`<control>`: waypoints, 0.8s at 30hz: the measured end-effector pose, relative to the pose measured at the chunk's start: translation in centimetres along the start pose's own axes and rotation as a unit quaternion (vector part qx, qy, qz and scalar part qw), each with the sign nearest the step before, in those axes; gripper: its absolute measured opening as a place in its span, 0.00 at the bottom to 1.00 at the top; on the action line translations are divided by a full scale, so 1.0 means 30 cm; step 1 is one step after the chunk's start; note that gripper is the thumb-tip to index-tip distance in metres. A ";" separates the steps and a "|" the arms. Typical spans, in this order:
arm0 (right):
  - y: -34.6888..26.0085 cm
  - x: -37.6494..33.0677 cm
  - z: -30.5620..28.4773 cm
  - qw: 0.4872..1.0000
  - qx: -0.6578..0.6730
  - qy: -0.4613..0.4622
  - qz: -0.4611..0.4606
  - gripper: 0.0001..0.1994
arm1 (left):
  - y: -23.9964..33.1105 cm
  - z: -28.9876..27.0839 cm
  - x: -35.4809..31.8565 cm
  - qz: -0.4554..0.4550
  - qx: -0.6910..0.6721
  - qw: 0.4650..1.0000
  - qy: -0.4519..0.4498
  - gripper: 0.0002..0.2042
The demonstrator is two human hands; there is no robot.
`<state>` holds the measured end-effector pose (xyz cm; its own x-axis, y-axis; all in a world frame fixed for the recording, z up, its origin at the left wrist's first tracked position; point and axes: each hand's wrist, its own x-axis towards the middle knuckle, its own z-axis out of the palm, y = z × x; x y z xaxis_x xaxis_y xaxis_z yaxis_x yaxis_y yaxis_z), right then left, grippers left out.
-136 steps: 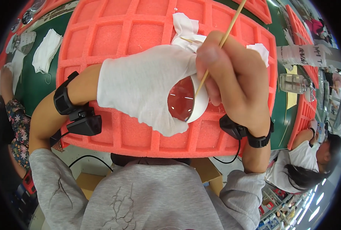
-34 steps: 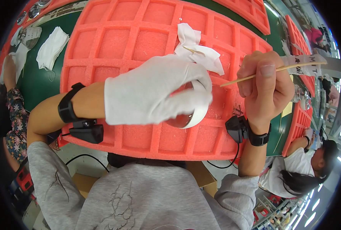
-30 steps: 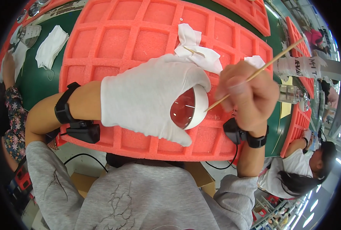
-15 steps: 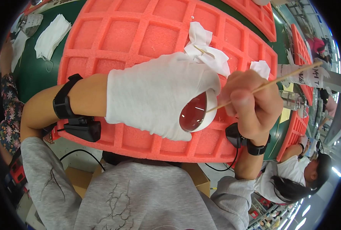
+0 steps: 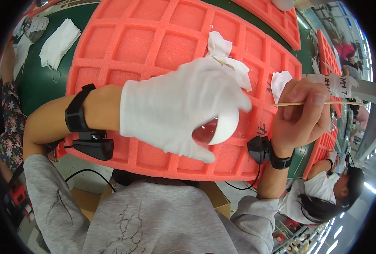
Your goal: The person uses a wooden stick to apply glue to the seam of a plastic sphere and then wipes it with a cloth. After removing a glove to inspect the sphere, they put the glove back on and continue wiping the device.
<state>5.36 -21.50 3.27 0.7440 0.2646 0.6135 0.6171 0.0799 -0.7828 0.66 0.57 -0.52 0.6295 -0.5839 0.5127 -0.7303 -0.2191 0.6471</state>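
Note:
My left hand (image 5: 171, 106), in a white glove, is curled around a round white-rimmed piece (image 5: 227, 127) with a glossy dark red face. Part of that piece is hidden by the glove, and its white side faces right. To its right, my bare right hand (image 5: 300, 118) pinches a thin wooden stick (image 5: 344, 102), held nearly level and apart from the piece. Beneath both hands lies a pink foam tray (image 5: 177, 48) with square pockets. A crumpled white wipe (image 5: 220, 43) rests on it just beyond my left hand.
Another white wipe (image 5: 281, 81) lies near my right hand. Folded white cloth (image 5: 60, 44) sits on the green table (image 5: 33, 80) at left. More pink foam trays (image 5: 276, 19) stand at far right. A co-worker (image 5: 323, 190) is at the right.
The stick has come away from the round piece as my right hand moved right and turned it level. My left hand has tilted the piece, so less of its red face shows.

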 end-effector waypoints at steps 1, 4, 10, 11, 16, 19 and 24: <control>-0.001 -0.002 -0.005 1.000 0.005 -0.016 -0.018 0.15 | 0.001 -0.001 -0.001 0.001 0.000 1.000 0.000 0.34; -0.001 -0.002 -0.020 1.000 -0.001 -0.018 -0.013 0.15 | 0.012 0.004 -0.011 -0.126 -0.011 0.992 0.007 0.35; 0.005 -0.007 -0.022 0.999 -0.013 -0.045 -0.008 0.12 | 0.060 0.018 -0.026 -0.122 0.055 0.990 -0.045 0.37; 0.008 -0.010 -0.023 0.998 -0.011 -0.053 -0.014 0.12 | 0.066 0.027 -0.027 -0.101 0.099 0.989 -0.047 0.38; 0.013 -0.007 -0.020 0.994 0.024 -0.105 -0.003 0.10 | 0.013 0.032 -0.013 0.014 0.162 0.986 -0.022 0.36; 0.014 -0.009 -0.015 0.989 0.037 -0.140 0.005 0.10 | -0.008 -0.007 -0.021 -0.064 0.000 0.997 -0.053 0.32; 0.005 -0.008 0.009 0.984 0.029 -0.173 0.014 0.11 | 0.030 -0.045 0.048 -0.172 -0.133 0.955 -0.202 0.24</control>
<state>5.19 -21.31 2.98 0.6218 0.5785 0.5278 0.5747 0.1208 -0.8094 1.27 0.57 1.57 0.6263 -0.7793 0.0197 -0.3725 -0.2770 0.8857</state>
